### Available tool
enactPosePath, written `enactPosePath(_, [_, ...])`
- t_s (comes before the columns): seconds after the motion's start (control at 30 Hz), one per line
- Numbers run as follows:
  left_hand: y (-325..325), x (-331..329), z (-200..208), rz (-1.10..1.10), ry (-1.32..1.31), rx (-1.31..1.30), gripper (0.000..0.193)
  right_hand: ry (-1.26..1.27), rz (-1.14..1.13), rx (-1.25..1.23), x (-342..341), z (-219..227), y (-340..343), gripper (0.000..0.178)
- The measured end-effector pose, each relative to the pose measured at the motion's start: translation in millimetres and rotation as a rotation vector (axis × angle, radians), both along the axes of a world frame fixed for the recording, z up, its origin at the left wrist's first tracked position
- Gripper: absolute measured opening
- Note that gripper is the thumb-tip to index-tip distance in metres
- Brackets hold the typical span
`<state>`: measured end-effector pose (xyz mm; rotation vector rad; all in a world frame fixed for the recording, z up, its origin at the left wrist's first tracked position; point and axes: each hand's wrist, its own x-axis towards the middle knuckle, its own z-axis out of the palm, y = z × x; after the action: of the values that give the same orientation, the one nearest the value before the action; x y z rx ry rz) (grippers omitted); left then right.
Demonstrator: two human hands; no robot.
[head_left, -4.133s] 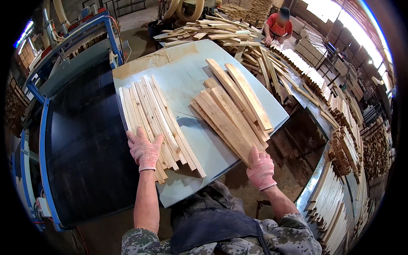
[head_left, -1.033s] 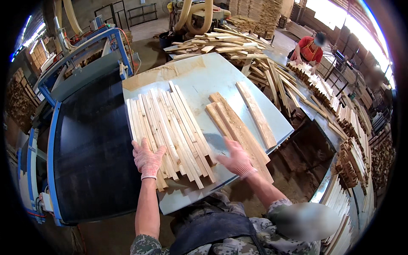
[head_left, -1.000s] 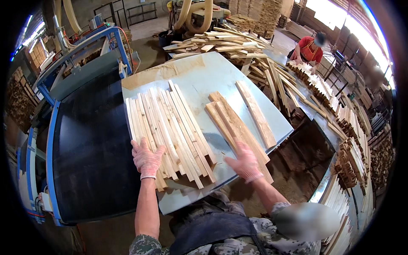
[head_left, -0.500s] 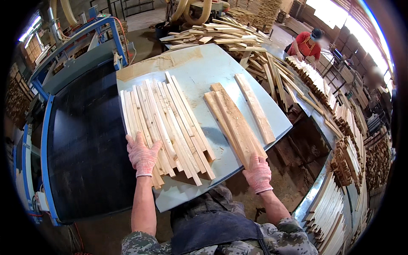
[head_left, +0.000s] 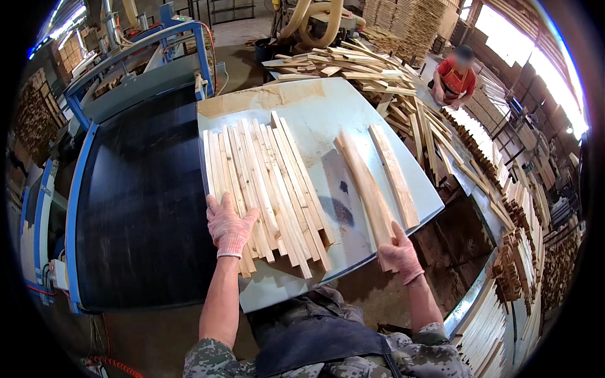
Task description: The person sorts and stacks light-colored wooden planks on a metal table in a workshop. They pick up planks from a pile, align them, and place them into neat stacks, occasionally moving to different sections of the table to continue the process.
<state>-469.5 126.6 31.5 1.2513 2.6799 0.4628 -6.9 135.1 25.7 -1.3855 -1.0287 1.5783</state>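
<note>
On the pale blue-grey tabletop (head_left: 302, 113) lies a bundle of narrow wooden strips (head_left: 268, 189), side by side with uneven ends. My left hand (head_left: 230, 227), in a pinkish work glove, rests against the bundle's near left side with its fingers spread. Further right, my gloved right hand (head_left: 401, 254) grips the near end of a wooden board (head_left: 367, 192), which looks tipped up and casts a shadow to its left. Whether a second board sits behind it cannot be seen. Another loose board (head_left: 394, 176) lies flat to its right.
A black conveyor belt (head_left: 145, 201) with a blue frame (head_left: 79, 208) runs along the left. Heaped boards (head_left: 353, 69) lie beyond the table. At the far right, a person in red (head_left: 455, 79) works beside rows of stacked strips (head_left: 498, 154).
My right hand has tilted its wood up from lying flat; two overlapping boards showed before, one narrow shape shows now. My left hand stays at the bundle. The whole view has shifted.
</note>
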Motion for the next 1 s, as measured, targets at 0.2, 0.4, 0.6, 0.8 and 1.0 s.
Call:
enactPosePath(0.2, [4, 6, 6, -0.015, -0.006, -0.011, 0.103, 0.5, 0.182, -0.078, -24, 26, 22, 0.096])
enactPosePath(0.4, [2, 7, 9, 0.012, -0.038, -0.041, 0.103, 0.285, 0.331, -0.018, -78, 12, 47, 0.098])
enactPosePath(0.6, [3, 7, 4, 0.028, -0.006, -0.037, 0.103, -0.652, 0.812, 0.235, -117, 49, 78, 0.085])
enactPosePath(0.8, [7, 13, 8, 0.026, -0.029, -0.036, 0.103, -0.947, 0.599, 0.493, -87, 3, 80, 0.086])
enactPosePath(1.0, [4, 12, 6, 0.026, -0.021, -0.014, 0.1, -1.432, 0.182, 0.459, -16, -3, 76, 0.09])
